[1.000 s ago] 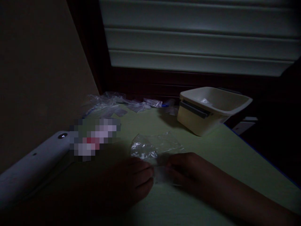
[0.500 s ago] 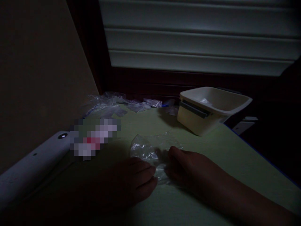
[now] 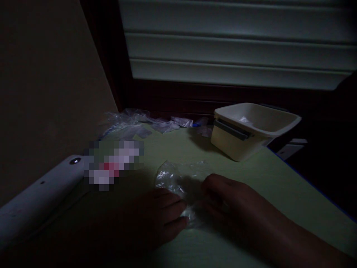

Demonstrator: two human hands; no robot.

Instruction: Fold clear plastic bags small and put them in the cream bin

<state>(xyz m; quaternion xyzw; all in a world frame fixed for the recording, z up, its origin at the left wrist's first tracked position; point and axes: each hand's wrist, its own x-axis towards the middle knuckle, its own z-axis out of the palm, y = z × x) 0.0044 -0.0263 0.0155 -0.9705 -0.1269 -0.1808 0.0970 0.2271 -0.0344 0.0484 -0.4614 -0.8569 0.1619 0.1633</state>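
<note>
A clear, crinkled plastic bag (image 3: pixel 170 180) lies spread on the pale green tabletop (image 3: pixel 195 245) between my hands. My left hand (image 3: pixel 164 216) rests on its near left part, fingers stretched out and pressing down. At the bag's right side is my right hand (image 3: pixel 228 197), its fingers bent and a gap showing between thumb and forefinger. Its fingertips are at the bag in deep shadow, and no grip on the plastic shows. Part of the bag is hidden under both hands.
A cream bin (image 3: pixel 231 145) with grey handles stands at the back right, some clear plastic inside. Crumpled clear bags (image 3: pixel 131 119) line the back edge. At left lie a long white device (image 3: pixel 44 193) and a blurred-out item (image 3: pixel 114 165). A wall and slatted shutter (image 3: pixel 223 56) border the table.
The bag lies more spread out, its near edge closer to me. My right hand has shifted slightly right and its fingers have loosened. My left hand's fingers have spread a little.
</note>
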